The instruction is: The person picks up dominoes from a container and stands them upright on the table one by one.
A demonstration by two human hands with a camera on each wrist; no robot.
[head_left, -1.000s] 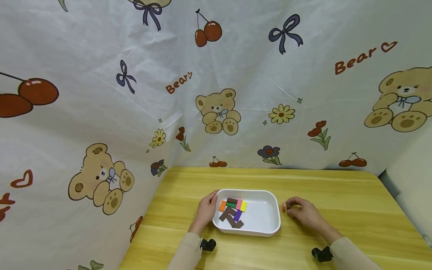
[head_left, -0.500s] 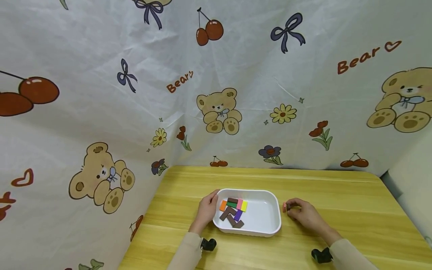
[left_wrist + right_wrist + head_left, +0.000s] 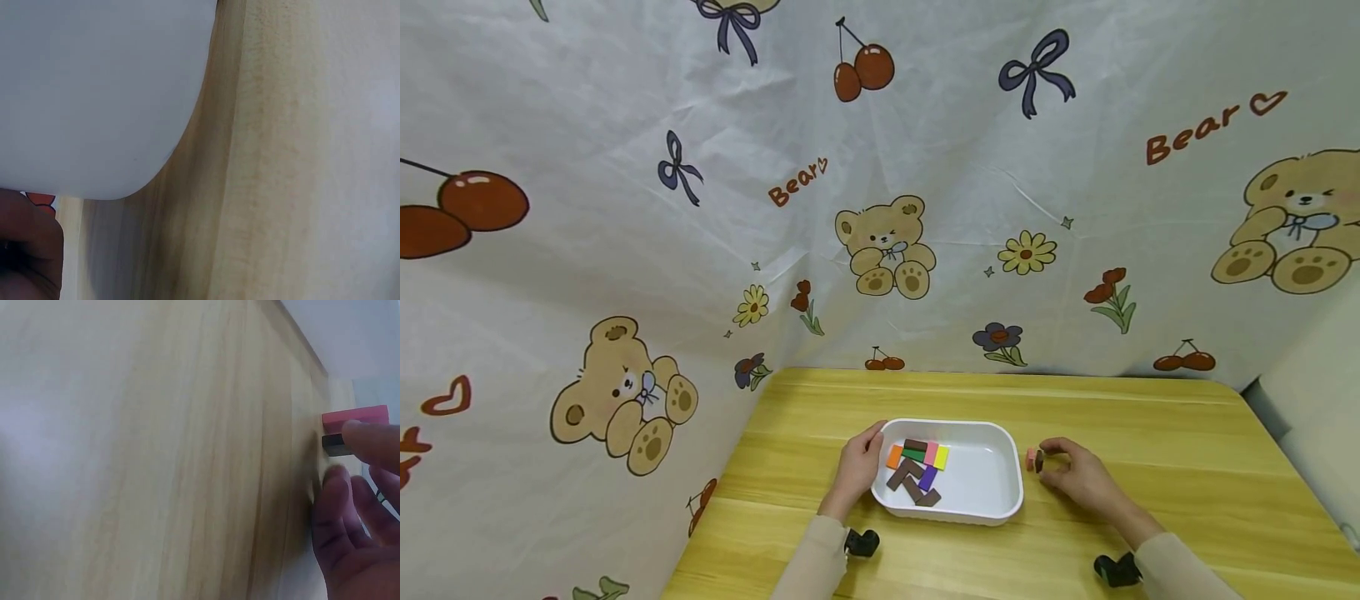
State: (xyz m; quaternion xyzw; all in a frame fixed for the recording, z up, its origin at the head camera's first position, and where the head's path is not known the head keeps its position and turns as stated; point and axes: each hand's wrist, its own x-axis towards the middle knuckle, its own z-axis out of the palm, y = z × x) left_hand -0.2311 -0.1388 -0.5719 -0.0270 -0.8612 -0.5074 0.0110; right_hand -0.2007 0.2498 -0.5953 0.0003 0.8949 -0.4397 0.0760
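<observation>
I am working at a yellow wood-grained worktop point(image 3: 1157, 454), its streaks running from side to side and its far edge ending in rounded corners. A pale cloth point(image 3: 940, 150) is hanging behind it and along my left, showing winking bears, cherries, bows, flowers and the word "Bear", while a plain cream surface point(image 3: 1315, 400) is rising on my right. My left hand point(image 3: 857, 468) is gripping the left end of a white tray point(image 3: 985, 483), thumb at the rim, the other fingers mostly hiding from view. The tray is resting on the worktop between my hands, and flat blocks point(image 3: 912, 468) in brown, orange, green, pink, yellow and purple are lying in its left half. Just beyond its right end, a pink block point(image 3: 1030, 458) and a dark block point(image 3: 1039, 462) are standing side by side. The fingers of my right hand point(image 3: 1082, 481) are curving toward the dark block, thumb standing apart from forefinger, not pinching; whether a fingertip is touching it, I cannot tell.
</observation>
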